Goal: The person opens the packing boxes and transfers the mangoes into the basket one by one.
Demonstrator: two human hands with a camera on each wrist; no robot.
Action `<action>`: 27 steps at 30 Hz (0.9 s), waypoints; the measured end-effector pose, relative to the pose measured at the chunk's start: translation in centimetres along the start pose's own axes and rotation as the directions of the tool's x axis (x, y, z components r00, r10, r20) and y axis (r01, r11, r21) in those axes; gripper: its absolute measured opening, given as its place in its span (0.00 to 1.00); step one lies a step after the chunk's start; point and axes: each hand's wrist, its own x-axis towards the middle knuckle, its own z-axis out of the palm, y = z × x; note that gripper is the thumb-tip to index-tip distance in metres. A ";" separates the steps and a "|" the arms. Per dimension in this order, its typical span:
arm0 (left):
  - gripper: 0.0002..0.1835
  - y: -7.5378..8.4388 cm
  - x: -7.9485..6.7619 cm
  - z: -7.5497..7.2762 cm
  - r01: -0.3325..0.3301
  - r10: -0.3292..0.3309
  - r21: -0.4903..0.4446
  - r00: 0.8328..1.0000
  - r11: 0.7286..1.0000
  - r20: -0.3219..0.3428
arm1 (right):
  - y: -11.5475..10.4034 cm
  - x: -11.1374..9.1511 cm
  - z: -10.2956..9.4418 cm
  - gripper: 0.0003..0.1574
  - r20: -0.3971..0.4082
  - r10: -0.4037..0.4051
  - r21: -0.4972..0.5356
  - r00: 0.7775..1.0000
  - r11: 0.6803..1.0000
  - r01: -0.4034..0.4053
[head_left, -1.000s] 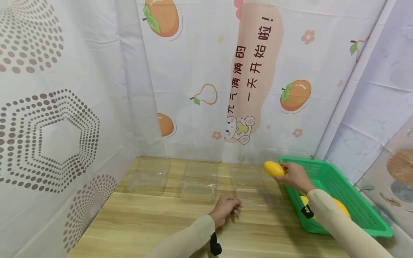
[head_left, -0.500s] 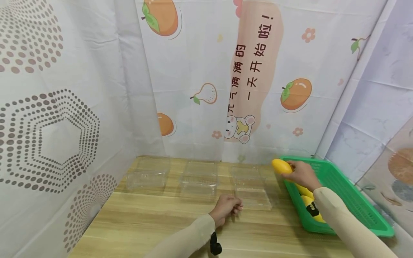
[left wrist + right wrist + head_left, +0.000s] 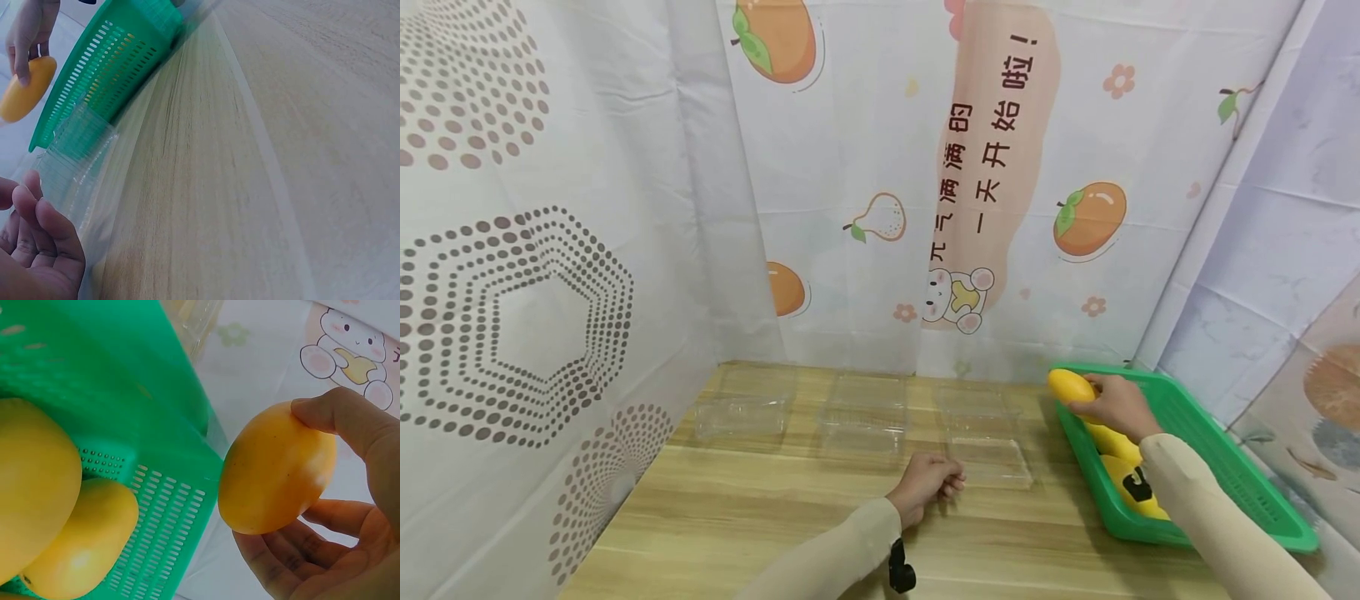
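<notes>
My right hand [image 3: 1118, 407] pinches a yellow mango [image 3: 1070, 387] between thumb and fingers, over the left rim of the green basket [image 3: 1198, 433]. In the right wrist view the held mango [image 3: 278, 472] is seen whole, the thumb on its top and fingertips beneath. More mangoes [image 3: 87, 540] lie inside the basket, partly hidden by my sleeve in the head view. Near the table's middle my left hand [image 3: 927, 485] rests with its fingers loosely curled and nothing in them. It is nearest to the right-hand clear plastic box [image 3: 992, 462].
Two further clear plastic boxes stand in a row at the back of the wooden table [image 3: 737, 517]: one on the left [image 3: 741, 418] and one in the middle [image 3: 862, 417]. Their lids are raised. Printed curtains [image 3: 835, 275] hang behind and at both sides.
My right hand has moved right with the mango, away from above the right-hand box to the basket's edge. More mangoes in the basket show now. The left hand has stayed put.
</notes>
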 end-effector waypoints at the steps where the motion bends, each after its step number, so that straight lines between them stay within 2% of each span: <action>1: 0.11 -0.1 0.0 0.0 -0.002 0.002 0.005 1.000 1.000 0.001 | 0.2 0.0 0.0 0.45 0.002 0.003 -0.005 1.000 1.000 -0.003; 14: 0.11 0.1 0.0 0.0 -0.012 0.011 0.027 1.000 1.000 0.012 | 2.4 0.2 -0.9 0.51 0.010 0.049 -0.046 0.999 0.998 -0.048; 22: 0.11 0.0 -0.1 -0.1 -0.009 0.008 0.034 1.000 0.999 0.012 | 4.1 0.2 -1.1 0.47 0.004 0.074 -0.042 0.997 0.996 -0.073; 27: 0.11 0.1 -0.1 0.0 0.001 -0.001 0.032 1.000 0.999 0.006 | 5.1 0.1 -1.3 0.50 0.002 0.094 -0.051 0.996 0.994 -0.094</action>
